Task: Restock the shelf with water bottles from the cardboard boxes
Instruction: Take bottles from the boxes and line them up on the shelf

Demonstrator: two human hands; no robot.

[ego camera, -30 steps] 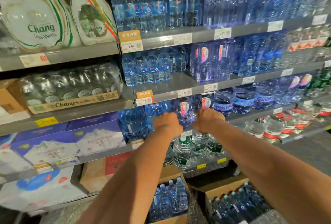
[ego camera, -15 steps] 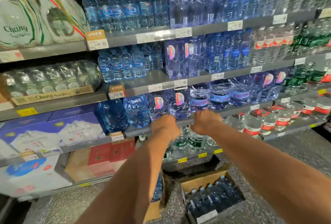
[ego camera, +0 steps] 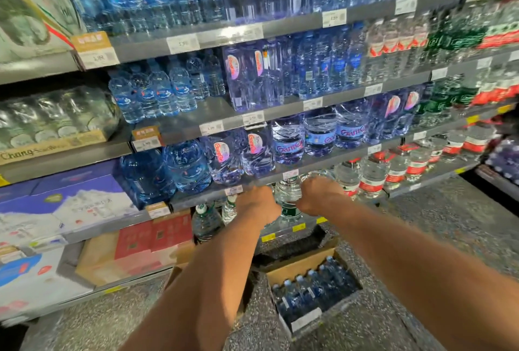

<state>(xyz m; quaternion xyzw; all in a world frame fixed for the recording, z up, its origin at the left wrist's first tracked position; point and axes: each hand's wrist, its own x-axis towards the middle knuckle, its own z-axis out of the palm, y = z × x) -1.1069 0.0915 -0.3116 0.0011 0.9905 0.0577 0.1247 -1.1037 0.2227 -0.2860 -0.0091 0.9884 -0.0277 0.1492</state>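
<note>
An open cardboard box (ego camera: 295,268) of blue-capped plastic water bottles (ego camera: 311,289) sits on the speckled floor (ego camera: 393,238). Beyond it, the left hand (ego camera: 259,206) and right hand (ego camera: 320,195) flank a clear ribbed bottle (ego camera: 287,196) at the lowest grey shelf (ego camera: 282,232). The fingers are hidden, so I cannot tell either grip.

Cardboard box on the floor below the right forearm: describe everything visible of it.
The cardboard box is brown and open-topped. It stands on the speckled floor before the lowest shelf, turned askew to it. Rows of upright blue-tinted water bottles stand in it, caps up. A white label sits on its near wall.
</note>
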